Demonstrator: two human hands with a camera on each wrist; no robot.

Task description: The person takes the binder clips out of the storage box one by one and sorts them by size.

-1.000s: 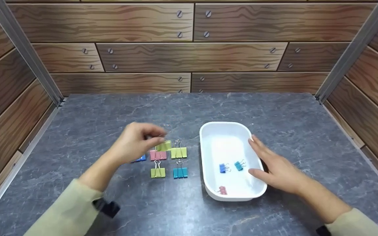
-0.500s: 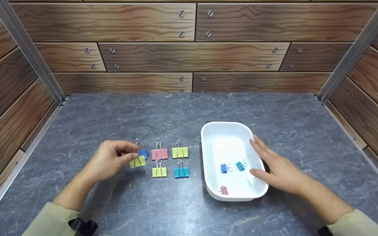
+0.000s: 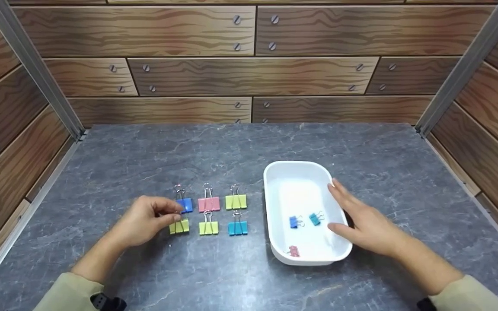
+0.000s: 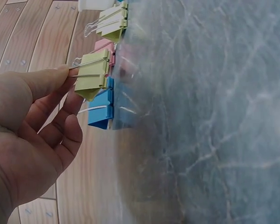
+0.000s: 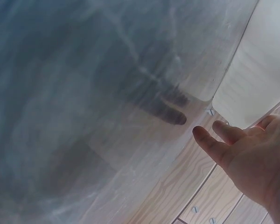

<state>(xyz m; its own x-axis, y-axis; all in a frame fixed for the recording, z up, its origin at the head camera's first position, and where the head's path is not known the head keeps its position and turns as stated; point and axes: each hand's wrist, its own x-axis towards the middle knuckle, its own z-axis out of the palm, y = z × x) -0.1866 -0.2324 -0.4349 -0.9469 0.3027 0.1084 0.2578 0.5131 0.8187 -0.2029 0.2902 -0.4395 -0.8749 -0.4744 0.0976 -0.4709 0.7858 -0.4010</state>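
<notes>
Lowered since the earlier frame, the held lime clip is pinched firmly at its handle end between thumb and fingers of the left hand, just in front of the blue clip, level with the neighbouring lime clip.

The head view looks forward and down on both hands, each shared with a close wrist view.
</notes>
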